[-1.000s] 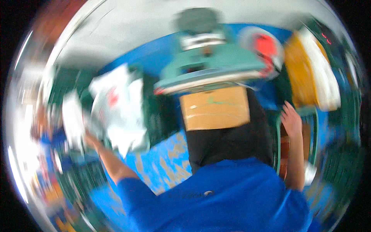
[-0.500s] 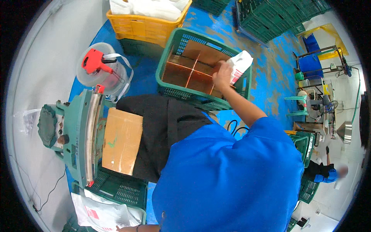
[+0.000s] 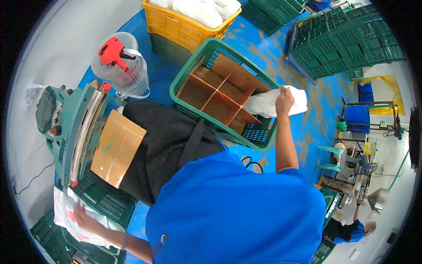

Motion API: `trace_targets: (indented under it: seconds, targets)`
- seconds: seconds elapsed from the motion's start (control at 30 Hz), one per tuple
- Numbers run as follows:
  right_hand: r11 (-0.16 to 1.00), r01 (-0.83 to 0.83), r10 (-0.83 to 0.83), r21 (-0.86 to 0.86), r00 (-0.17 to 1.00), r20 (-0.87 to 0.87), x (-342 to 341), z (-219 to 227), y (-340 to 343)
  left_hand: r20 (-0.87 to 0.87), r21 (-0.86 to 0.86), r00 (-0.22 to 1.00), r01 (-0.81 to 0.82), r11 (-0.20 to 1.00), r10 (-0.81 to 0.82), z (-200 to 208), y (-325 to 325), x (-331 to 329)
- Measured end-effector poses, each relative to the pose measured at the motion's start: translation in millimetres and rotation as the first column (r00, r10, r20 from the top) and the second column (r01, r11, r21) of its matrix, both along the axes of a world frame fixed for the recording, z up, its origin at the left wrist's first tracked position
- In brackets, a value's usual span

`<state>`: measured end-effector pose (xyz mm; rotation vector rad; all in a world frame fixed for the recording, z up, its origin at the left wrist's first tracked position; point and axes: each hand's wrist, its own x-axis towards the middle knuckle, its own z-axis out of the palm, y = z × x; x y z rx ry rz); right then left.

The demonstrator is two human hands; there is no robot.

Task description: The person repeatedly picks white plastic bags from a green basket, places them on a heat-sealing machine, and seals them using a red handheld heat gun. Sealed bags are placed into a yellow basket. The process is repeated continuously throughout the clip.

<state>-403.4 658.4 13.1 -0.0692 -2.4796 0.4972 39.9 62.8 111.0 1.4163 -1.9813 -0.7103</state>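
Note:
My right hand grips the top of a filled white bag at the right end of a green crate. The bag leans over the crate's rim, its lower part inside. Brown cardboard dividers split the crate into several compartments. At the lower left, my left hand lies with stretched fingers on flat white bags with red print. Those bags rest over the edge of another green crate; the fingertips are slightly blurred.
A green sealing machine stands at my left, a cardboard sheet beside it. A red handheld tool sits on a clear bucket. Farther off are a yellow crate of white bags, stacked green crates and a person.
My right hand has drawn the white bag rightward and turned it from upright to leaning over the rim. My left hand has moved up and further onto the flat bags. The view has shifted.

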Motion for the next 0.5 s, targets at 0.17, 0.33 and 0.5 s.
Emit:
trace_targets:
  seconds: [0.17, 0.33, 0.5]
  targets:
    - [0.939, -0.259, 0.235, -0.227, 0.964, -0.125, 31.1, 127.5, -63.9, -0.656, 0.36, 0.584, 0.799, 0.482, -0.478, 37.2, 112.4, -210.6]
    - [0.743, -0.583, 0.532, -0.328, 0.812, -0.239, 73.6, 247.9, -149.3, -0.337, -0.461, -0.329, 0.875, -0.15, -0.882, 69.8, 308.0, -337.2]
    - [0.206, -0.62, 0.834, -0.757, 0.516, -0.196, 74.1, 309.6, -175.9, -0.374, -0.551, -0.102, 0.824, 0.132, -0.922, 99.6, 285.6, -336.9]
